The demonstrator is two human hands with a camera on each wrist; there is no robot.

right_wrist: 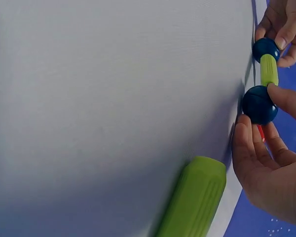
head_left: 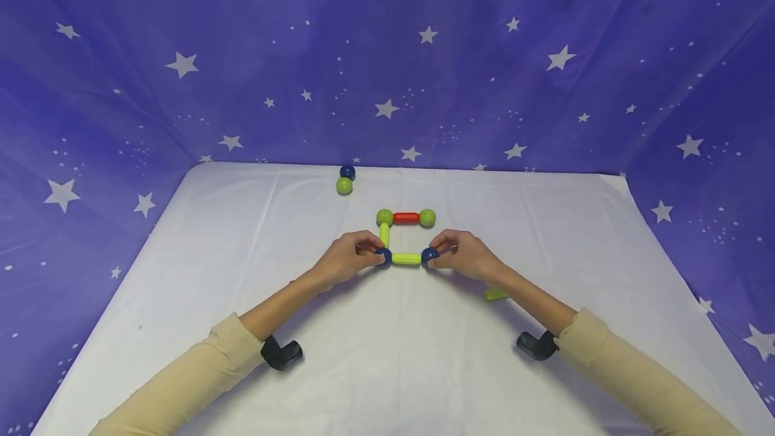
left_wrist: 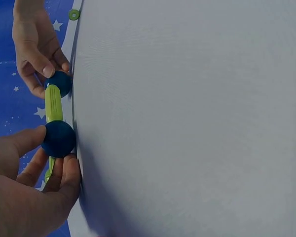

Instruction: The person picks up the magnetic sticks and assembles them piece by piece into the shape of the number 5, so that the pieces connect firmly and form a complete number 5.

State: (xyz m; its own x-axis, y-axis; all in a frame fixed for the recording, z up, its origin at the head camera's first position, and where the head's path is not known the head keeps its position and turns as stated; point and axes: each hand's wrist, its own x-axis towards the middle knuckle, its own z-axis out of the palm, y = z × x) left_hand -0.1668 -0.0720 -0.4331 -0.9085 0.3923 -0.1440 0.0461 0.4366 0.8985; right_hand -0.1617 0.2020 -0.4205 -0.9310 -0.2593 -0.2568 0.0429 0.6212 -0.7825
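My left hand (head_left: 345, 260) pinches a dark blue ball (left_wrist: 58, 139) between thumb and fingers. A second blue ball (right_wrist: 260, 105) is pinched by my right hand (head_left: 471, 258). Between the two balls runs a yellow-green rod (head_left: 406, 259), joining them in a row. Another yellow-green rod (head_left: 384, 234) leads from the left blue ball away toward a green ball (head_left: 384, 218). From there a red rod (head_left: 406, 217) extends right to a second green ball (head_left: 427, 218). Together they form a frame whose right side has no rod.
A loose green rod (head_left: 496, 295) lies partly hidden by the right forearm. Near the back edge of the white-covered table (head_left: 387, 369), a blue ball (head_left: 348, 172) and a green ball (head_left: 344, 186) sit close together. Starry blue cloth (head_left: 387, 73) hangs behind and at the sides.
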